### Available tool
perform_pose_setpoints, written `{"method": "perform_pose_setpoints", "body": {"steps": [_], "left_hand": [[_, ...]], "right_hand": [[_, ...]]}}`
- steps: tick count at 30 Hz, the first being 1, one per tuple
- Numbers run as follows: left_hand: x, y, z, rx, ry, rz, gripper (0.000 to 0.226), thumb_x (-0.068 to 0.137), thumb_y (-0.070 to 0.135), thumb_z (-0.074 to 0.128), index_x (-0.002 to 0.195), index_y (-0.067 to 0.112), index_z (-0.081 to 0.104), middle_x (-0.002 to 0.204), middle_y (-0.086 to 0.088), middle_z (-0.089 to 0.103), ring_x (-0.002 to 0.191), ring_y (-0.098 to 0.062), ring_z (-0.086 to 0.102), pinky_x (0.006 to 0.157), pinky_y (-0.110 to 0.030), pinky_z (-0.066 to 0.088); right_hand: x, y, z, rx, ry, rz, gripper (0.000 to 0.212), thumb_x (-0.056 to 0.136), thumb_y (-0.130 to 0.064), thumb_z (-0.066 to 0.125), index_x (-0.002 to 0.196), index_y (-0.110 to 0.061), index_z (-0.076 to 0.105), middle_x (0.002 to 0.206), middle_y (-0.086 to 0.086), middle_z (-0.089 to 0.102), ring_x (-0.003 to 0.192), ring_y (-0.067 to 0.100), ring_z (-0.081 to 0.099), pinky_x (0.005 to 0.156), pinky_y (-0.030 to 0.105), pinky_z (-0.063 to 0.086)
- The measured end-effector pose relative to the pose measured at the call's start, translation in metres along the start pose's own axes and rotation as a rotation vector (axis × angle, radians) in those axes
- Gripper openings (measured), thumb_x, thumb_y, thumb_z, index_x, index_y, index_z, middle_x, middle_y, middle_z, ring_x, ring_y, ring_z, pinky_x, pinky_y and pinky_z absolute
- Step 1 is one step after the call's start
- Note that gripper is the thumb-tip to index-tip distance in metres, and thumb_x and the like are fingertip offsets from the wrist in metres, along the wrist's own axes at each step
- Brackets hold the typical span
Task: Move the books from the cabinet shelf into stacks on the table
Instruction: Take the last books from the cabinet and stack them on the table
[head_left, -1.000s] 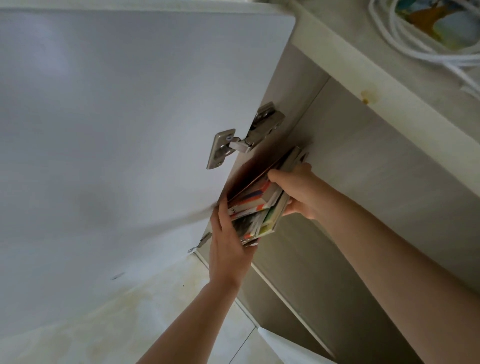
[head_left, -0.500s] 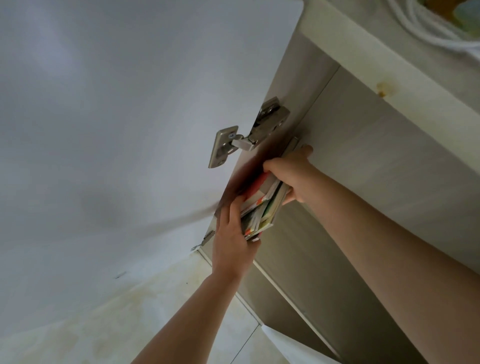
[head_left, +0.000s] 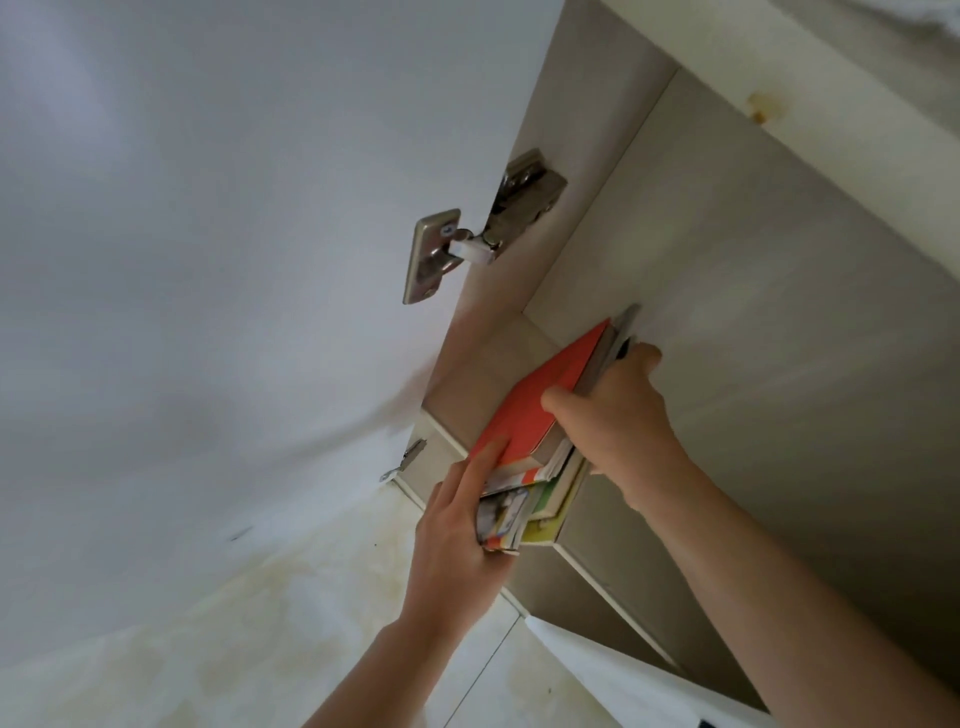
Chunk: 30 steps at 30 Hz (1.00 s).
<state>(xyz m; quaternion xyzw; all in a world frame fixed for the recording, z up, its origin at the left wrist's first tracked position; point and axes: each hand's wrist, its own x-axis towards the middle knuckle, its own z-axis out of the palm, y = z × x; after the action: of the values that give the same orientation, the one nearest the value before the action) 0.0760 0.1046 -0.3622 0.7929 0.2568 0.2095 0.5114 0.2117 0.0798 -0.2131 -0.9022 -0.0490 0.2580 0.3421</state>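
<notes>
Head view: both hands (head_left: 618, 415) grip orange-covered, colourful-edged books (head_left: 535, 415).

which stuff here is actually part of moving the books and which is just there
Part of the job:
- bundle of books, orange cover facing out
- left hand and right hand, both gripping the bundle
- cabinet shelf

Just there:
- cabinet door, open
- metal hinge
- tiled floor
</notes>
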Motion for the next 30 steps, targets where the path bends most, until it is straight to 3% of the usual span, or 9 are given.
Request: {"method": "perform_pose_setpoints", "body": {"steps": [6,8,11,15,18,21,26,28,30], "left_hand": [[-0.001,-0.005,0.000,-0.008,-0.013,0.012,0.085,0.071,0.014,0.078,0.141,0.039,0.036,0.122,0.017,0.053,0.107,-0.011,0.054,0.086,-0.028,0.052],[0.000,-0.005,-0.005,-0.056,-0.003,0.022,0.076,0.073,0.021,0.071,0.138,0.040,0.036,0.118,0.021,0.052,0.108,-0.007,0.052,0.090,-0.020,0.046],[0.004,-0.012,-0.010,-0.113,-0.009,-0.013,0.080,0.072,0.005,0.073,0.137,0.036,0.039,0.117,0.020,0.052,0.110,-0.010,0.055,0.091,-0.027,0.048],[0.004,-0.021,-0.014,-0.133,-0.053,-0.019,0.079,0.072,0.004,0.071,0.139,0.031,0.039,0.124,0.008,0.055,0.115,-0.017,0.056,0.092,-0.039,0.051],[0.005,-0.027,-0.019,-0.135,-0.074,0.031,0.072,0.074,0.014,0.072,0.136,0.032,0.041,0.125,0.005,0.056,0.114,-0.019,0.057,0.090,-0.038,0.052],[0.008,-0.028,-0.024,-0.138,-0.068,0.050,0.063,0.072,0.022,0.069,0.127,0.040,0.044,0.118,0.009,0.057,0.108,-0.019,0.059,0.085,-0.028,0.051],[0.013,-0.030,-0.021,-0.015,-0.030,0.078,0.060,0.067,0.029,0.067,0.125,0.023,0.054,0.124,0.038,0.043,0.114,-0.017,0.054,0.092,-0.038,0.050],[0.010,-0.032,-0.018,-0.078,-0.037,0.044,0.054,0.069,0.027,0.070,0.121,0.014,0.060,0.125,0.020,0.053,0.114,-0.023,0.057,0.092,-0.046,0.052],[0.008,-0.029,-0.020,-0.113,-0.058,-0.036,0.052,0.070,0.031,0.069,0.118,0.010,0.063,0.114,0.007,0.063,0.108,-0.011,0.062,0.088,-0.034,0.055]], "right_hand": [[0.002,0.013,-0.001,0.135,-0.095,0.013,0.069,0.086,-0.027,0.067,0.132,-0.023,0.016,0.108,0.008,0.056,0.081,0.021,0.064,0.048,0.028,0.057],[0.006,0.023,-0.014,0.232,-0.106,-0.008,0.057,0.094,-0.041,0.054,0.138,-0.027,0.020,0.119,0.007,0.052,0.083,0.020,0.066,0.053,0.030,0.059],[0.033,0.053,-0.039,0.261,0.011,-0.153,0.041,0.101,-0.021,0.043,0.139,-0.023,0.028,0.124,0.017,0.060,0.086,0.018,0.069,0.070,0.032,0.059],[0.075,0.074,-0.050,-0.148,-0.317,-0.262,0.105,0.079,-0.011,0.076,0.149,-0.039,0.004,0.152,-0.008,0.023,0.128,0.017,0.040,0.104,0.036,0.039],[0.098,0.069,-0.042,-0.282,-0.472,-0.332,0.124,0.060,-0.013,0.089,0.150,-0.034,0.006,0.151,-0.007,0.030,0.136,0.014,0.036,0.113,0.039,0.033],[0.110,0.067,-0.040,-0.213,-0.479,-0.341,0.109,0.057,-0.003,0.089,0.143,-0.023,0.025,0.136,-0.006,0.049,0.130,0.010,0.045,0.111,0.042,0.038],[0.102,0.057,-0.036,-0.285,-0.489,-0.545,0.089,0.064,0.004,0.084,0.137,-0.018,0.036,0.119,-0.026,0.046,0.106,-0.028,0.044,0.087,-0.003,0.036],[0.100,0.054,-0.030,-0.274,-0.499,-0.541,0.079,0.066,0.005,0.081,0.131,-0.016,0.042,0.111,-0.018,0.055,0.101,-0.021,0.052,0.081,0.001,0.043],[0.101,0.052,-0.029,-0.256,-0.525,-0.481,0.069,0.067,0.004,0.080,0.125,-0.019,0.049,0.107,-0.012,0.063,0.099,-0.012,0.060,0.079,0.007,0.049]]}}
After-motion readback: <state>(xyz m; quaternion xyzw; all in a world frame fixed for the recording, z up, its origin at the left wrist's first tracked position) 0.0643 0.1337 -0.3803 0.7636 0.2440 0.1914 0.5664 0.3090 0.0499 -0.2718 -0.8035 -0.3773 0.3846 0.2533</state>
